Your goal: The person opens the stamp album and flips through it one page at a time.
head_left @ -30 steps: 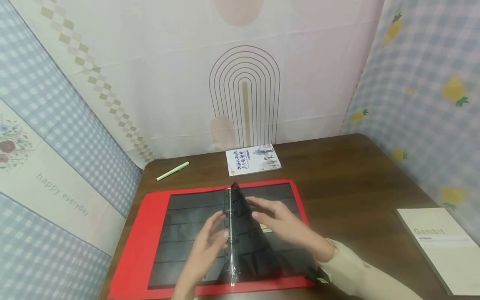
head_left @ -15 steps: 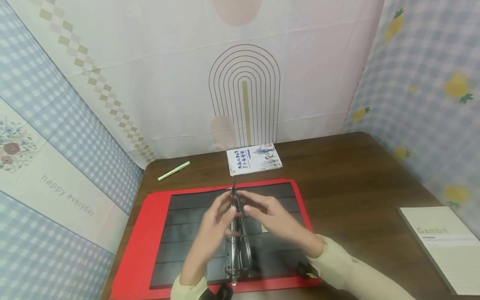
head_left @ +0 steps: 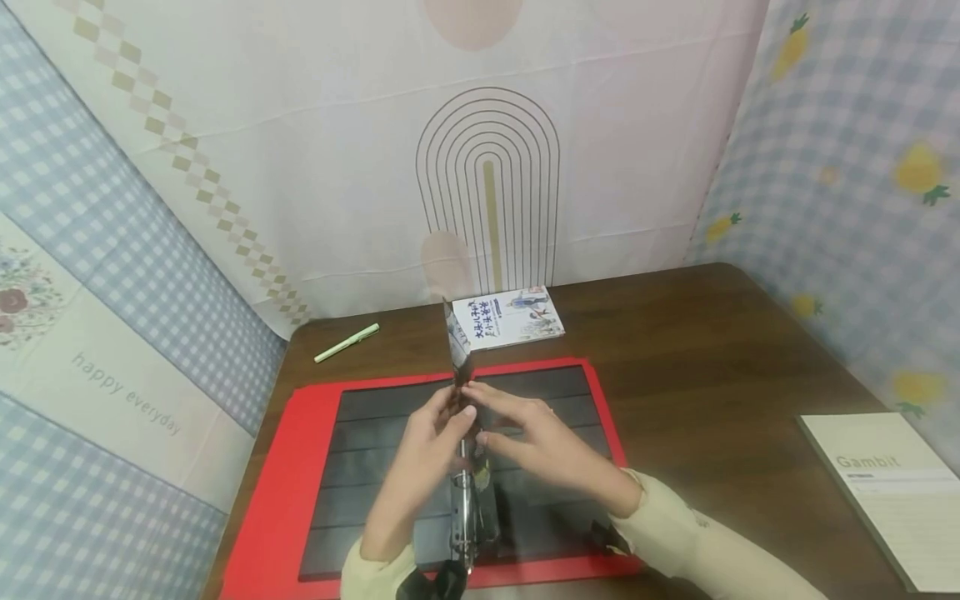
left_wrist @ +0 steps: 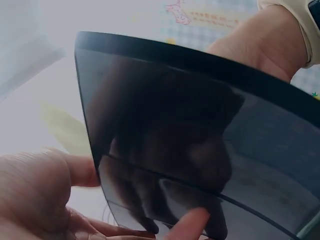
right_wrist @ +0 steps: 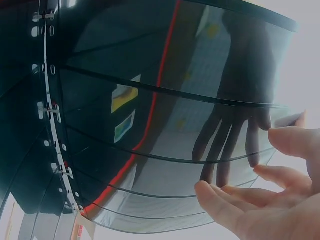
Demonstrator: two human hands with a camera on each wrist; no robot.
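A red ring binder [head_left: 277, 467] lies open on the brown table, filled with black pocket pages. One glossy black page [head_left: 455, 350] stands upright on the metal rings [head_left: 465, 508], edge-on to the head view. My left hand [head_left: 435, 437] lies with straight fingers against its left face. My right hand [head_left: 525, 437] meets it from the right with fingers extended. In the left wrist view the page [left_wrist: 200, 125] fills the frame, with my left hand [left_wrist: 35, 195] at its lower corner. In the right wrist view the page [right_wrist: 150, 125] curves beside my relaxed right hand [right_wrist: 260, 200], and the left fingers shadow through it.
A green pen [head_left: 347, 342] lies at the table's far left. A small printed booklet [head_left: 510, 318] sits just behind the binder. A pale "Gambit" notebook [head_left: 885, 492] lies at the right edge. Patterned cloth walls close in the table [head_left: 712, 358] on three sides.
The black page, which leaned to the right a second ago, has swung up to vertical. Both hands moved toward the far end of the rings and now meet on either side of it.
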